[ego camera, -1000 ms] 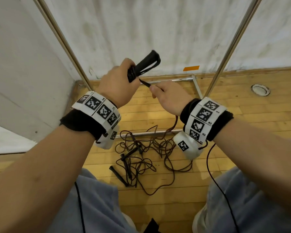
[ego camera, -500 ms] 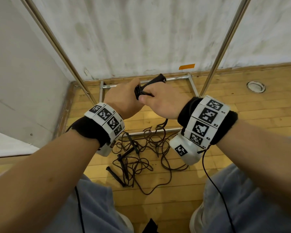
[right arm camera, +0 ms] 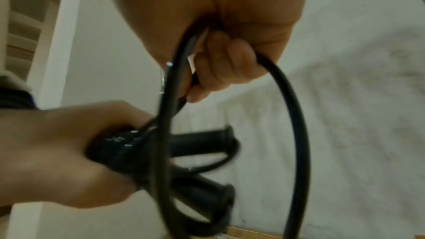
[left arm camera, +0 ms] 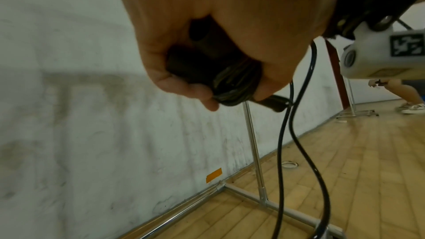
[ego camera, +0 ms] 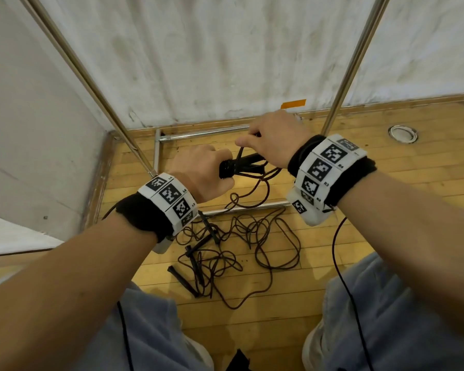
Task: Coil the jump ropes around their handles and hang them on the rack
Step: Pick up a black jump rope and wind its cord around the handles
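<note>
The left hand (ego camera: 198, 171) is wrapped tight around two black handles (ego camera: 241, 166), held side by side above the floor (ego camera: 386, 167). A few turns of rope (left arm camera: 232, 84) already sit around the handles, right by the fingers (left arm camera: 184, 88). The right hand (ego camera: 272, 137) is just above the handles, and its grip pinches a loop of the same rope (right arm camera: 294, 115). The rope hangs down to a messy pile (ego camera: 239, 245) on the floor, between the person's knees. More black handles lie in that pile. The rack (ego camera: 354, 68) stands by the wall (ego camera: 225, 54), with its shiny poles on both sides of the hands.
</note>
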{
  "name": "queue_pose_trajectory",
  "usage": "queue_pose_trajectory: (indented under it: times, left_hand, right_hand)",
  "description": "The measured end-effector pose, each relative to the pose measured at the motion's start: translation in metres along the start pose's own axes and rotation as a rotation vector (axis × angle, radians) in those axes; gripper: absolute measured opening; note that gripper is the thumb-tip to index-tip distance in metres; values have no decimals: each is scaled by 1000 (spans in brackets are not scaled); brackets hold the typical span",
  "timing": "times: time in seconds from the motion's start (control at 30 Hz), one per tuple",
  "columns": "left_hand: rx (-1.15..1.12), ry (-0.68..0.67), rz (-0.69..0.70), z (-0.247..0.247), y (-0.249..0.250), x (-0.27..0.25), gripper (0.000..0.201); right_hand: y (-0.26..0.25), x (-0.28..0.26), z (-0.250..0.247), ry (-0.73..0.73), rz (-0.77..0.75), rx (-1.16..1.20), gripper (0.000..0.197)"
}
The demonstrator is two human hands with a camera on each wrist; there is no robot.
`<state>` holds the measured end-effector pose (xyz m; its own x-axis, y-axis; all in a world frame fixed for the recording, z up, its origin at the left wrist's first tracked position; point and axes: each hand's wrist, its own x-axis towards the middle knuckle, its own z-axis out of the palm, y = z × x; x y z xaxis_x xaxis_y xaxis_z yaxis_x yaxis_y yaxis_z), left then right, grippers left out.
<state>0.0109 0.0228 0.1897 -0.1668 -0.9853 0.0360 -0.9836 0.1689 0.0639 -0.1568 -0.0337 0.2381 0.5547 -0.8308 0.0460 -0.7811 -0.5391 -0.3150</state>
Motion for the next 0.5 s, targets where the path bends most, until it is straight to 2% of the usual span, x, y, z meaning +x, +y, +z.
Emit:
queue_pose_trajectory:
  times: [0.17, 0.37, 0.47, 0.5]
  left_hand:
    - [-183, 60, 143, -18, 0, -10, 31]
    - [-348, 168, 166, -35, 8, -17, 33]
    - [-414, 255, 127, -42, 8, -17, 38]
    - [-437, 272, 106, -45, 8, -17, 39]
  right_hand:
    - [20, 7, -6, -11, 79, 368, 54]
    - [29, 10, -6, -112, 103, 518, 58]
    - [25, 7, 4, -164, 97, 693, 28]
    - [23, 6, 6, -160, 113, 733, 24]
